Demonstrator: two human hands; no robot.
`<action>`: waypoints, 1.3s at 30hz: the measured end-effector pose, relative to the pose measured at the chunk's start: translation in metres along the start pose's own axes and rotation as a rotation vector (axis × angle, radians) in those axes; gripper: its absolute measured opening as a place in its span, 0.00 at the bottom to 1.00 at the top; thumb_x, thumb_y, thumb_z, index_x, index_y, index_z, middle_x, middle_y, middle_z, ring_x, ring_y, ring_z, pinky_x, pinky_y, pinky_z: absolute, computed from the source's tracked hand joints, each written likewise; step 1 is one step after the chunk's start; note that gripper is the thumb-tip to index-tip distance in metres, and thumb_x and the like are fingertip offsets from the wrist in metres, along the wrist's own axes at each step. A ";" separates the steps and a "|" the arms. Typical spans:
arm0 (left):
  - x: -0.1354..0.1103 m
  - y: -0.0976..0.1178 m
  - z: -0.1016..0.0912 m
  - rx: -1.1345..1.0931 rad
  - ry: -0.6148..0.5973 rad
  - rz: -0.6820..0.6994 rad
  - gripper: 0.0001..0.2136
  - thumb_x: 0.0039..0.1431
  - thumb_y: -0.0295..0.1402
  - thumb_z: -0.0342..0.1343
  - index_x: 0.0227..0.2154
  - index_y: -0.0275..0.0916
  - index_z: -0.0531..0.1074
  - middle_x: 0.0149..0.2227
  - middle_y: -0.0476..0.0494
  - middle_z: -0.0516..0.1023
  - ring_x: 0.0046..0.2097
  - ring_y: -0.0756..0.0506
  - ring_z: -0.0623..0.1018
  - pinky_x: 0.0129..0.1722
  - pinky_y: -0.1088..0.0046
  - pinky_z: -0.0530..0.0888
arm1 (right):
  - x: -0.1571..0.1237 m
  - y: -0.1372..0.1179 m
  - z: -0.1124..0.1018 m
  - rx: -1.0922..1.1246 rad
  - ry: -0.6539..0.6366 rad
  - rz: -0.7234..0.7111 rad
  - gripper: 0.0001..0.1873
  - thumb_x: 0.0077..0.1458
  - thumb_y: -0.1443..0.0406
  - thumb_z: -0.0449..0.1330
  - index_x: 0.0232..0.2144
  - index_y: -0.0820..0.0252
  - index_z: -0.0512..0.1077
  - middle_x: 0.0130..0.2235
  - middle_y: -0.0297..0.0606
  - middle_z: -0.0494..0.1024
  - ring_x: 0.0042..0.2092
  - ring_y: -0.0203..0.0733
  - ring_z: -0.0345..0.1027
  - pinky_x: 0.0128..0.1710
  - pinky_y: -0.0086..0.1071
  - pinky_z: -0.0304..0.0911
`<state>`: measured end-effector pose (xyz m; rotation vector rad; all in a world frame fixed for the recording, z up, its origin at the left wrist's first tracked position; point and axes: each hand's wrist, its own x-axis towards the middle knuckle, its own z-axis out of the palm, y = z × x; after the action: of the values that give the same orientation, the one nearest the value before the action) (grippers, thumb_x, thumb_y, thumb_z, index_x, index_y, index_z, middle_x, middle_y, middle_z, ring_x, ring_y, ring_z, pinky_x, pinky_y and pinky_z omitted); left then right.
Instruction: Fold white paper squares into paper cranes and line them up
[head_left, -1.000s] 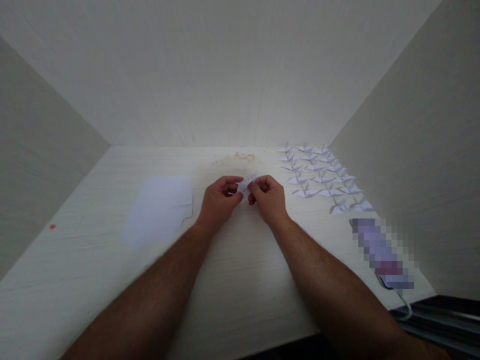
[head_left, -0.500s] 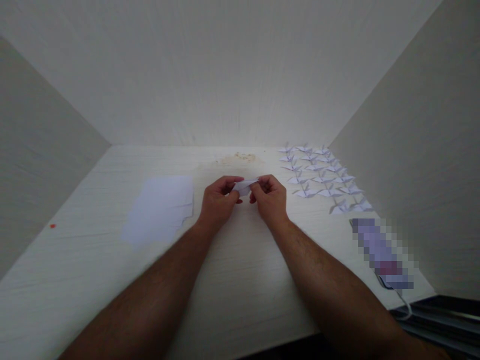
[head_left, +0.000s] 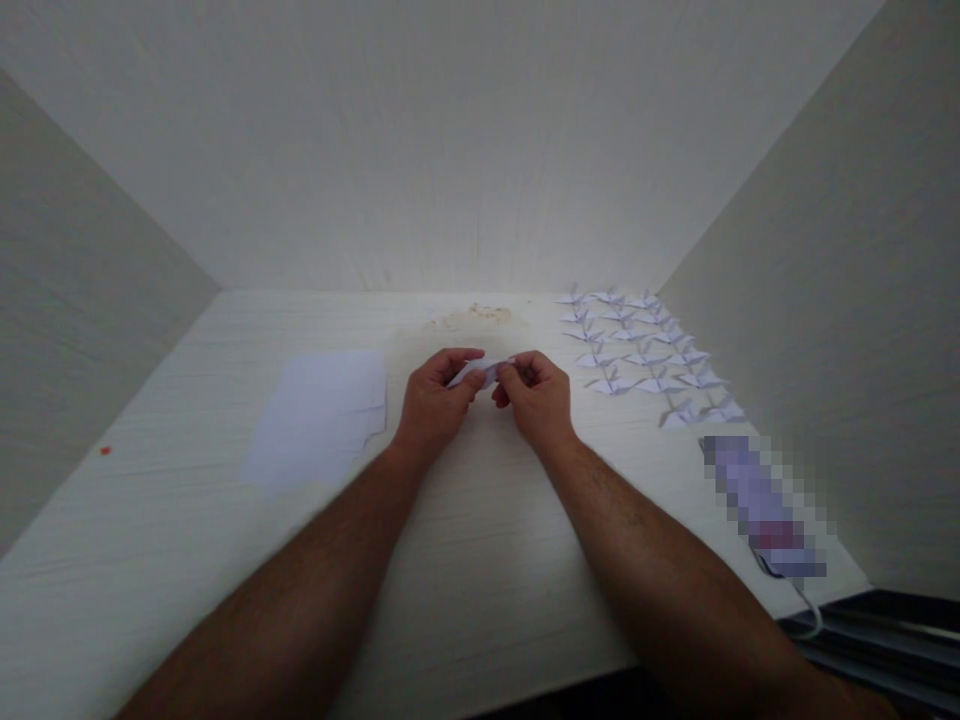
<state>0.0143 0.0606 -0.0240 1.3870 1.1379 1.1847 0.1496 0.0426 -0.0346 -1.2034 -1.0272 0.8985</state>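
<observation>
In the head view, your left hand (head_left: 439, 398) is clamped on a small folded white paper (head_left: 487, 367), pinching it between thumb and index finger. Your right hand (head_left: 541, 398) grips the paper's other end, its thumb pressed on top and the remaining fingers curled beneath. Your hands are close together but apart, with the paper bridging them, over the middle of the desk (head_left: 480, 570). Beyond them, a brownish stain (head_left: 489, 314) marks the desk near the back wall. To your left lies a stack of white paper sheets (head_left: 319, 410); to your right, paper cranes (head_left: 645, 358) sit in rows, and nearer you is a pixelated device (head_left: 754, 495) with a white cable (head_left: 814, 612).
</observation>
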 end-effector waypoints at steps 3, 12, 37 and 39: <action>0.000 0.000 -0.001 0.059 0.019 0.028 0.17 0.50 0.35 0.64 0.44 0.38 0.78 0.35 0.45 0.82 0.36 0.47 0.79 0.37 0.71 0.76 | -0.001 -0.001 0.001 -0.013 0.019 -0.028 0.09 0.51 0.59 0.64 0.31 0.58 0.72 0.19 0.28 0.74 0.20 0.32 0.67 0.20 0.26 0.64; 0.000 0.000 -0.002 0.037 0.008 0.010 0.15 0.49 0.33 0.65 0.42 0.37 0.78 0.36 0.44 0.83 0.38 0.45 0.81 0.42 0.68 0.76 | -0.001 -0.004 -0.001 -0.004 0.029 -0.012 0.08 0.51 0.60 0.63 0.29 0.59 0.73 0.18 0.28 0.74 0.19 0.33 0.67 0.20 0.26 0.62; 0.003 -0.008 -0.001 -0.149 -0.021 -0.072 0.14 0.47 0.36 0.68 0.35 0.36 0.74 0.29 0.47 0.81 0.29 0.48 0.80 0.31 0.73 0.78 | 0.002 0.002 -0.003 0.164 -0.088 0.037 0.14 0.44 0.60 0.68 0.34 0.58 0.73 0.25 0.28 0.77 0.24 0.33 0.71 0.22 0.27 0.68; 0.003 -0.007 0.000 -0.165 0.008 -0.064 0.13 0.46 0.36 0.67 0.33 0.36 0.74 0.29 0.47 0.81 0.29 0.49 0.79 0.32 0.72 0.78 | 0.003 0.004 -0.004 0.173 -0.117 0.016 0.16 0.41 0.61 0.70 0.34 0.57 0.73 0.28 0.29 0.77 0.27 0.34 0.72 0.22 0.27 0.69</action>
<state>0.0140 0.0642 -0.0306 1.2138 1.0573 1.2107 0.1540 0.0444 -0.0388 -1.0258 -1.0115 1.0584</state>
